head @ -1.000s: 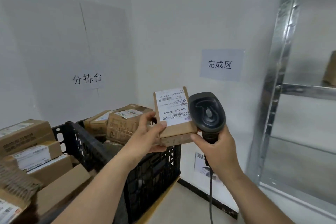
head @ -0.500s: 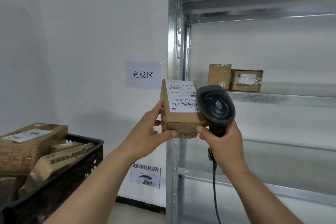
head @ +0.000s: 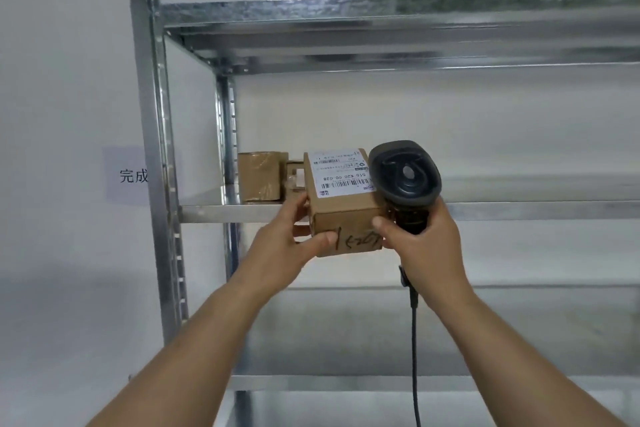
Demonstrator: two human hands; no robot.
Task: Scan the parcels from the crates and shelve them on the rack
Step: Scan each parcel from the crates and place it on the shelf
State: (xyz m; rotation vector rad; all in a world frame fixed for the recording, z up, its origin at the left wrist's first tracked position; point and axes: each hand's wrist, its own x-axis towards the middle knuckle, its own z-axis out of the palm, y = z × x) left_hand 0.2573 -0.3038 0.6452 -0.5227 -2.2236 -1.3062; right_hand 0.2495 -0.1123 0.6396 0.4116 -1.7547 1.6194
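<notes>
Gripping brown parcel (head: pixel 341 204) w/ white label: left hand (head: pixel 282 250); right hand (head: pixel 420 246) grips scanner (head: pixel 405 173).

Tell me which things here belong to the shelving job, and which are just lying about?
In the job:
- labelled parcel, held in the left hand
- scanner, gripped by the right hand
- metal rack
- parcels already shelved

Just there:
- paper sign on the wall
- scanner's cable

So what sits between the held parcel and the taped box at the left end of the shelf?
In the head view, another parcel stands on the shelf between the taped box and the held parcel, mostly hidden behind it.
</notes>
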